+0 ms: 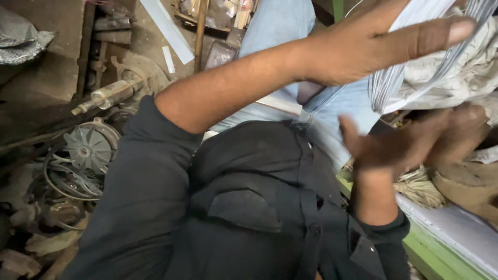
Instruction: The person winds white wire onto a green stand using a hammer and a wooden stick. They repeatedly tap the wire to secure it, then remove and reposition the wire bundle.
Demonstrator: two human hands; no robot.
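My left arm, in a dark sleeve pushed up to the elbow, reaches across my body to the upper right. My left hand (378, 44) has its fingers stretched out, and a bundle of thin grey-white wire (392, 83) loops around it and hangs down below the palm. My right hand (410, 142) is blurred and sits just under the hanging wire, palm open and fingers apart. I cannot tell whether it touches the wire. My dark shirt and light blue jeans fill the middle of the view.
A grey finned motor fan (91, 148) with loose cables lies at the left, and a rusty metal shaft (109, 94) above it. A white strip (167, 28) is at the top. Crumpled pale cloth (456, 78), a straw brush (417, 185) and a green-edged board (441, 254) are at the right.
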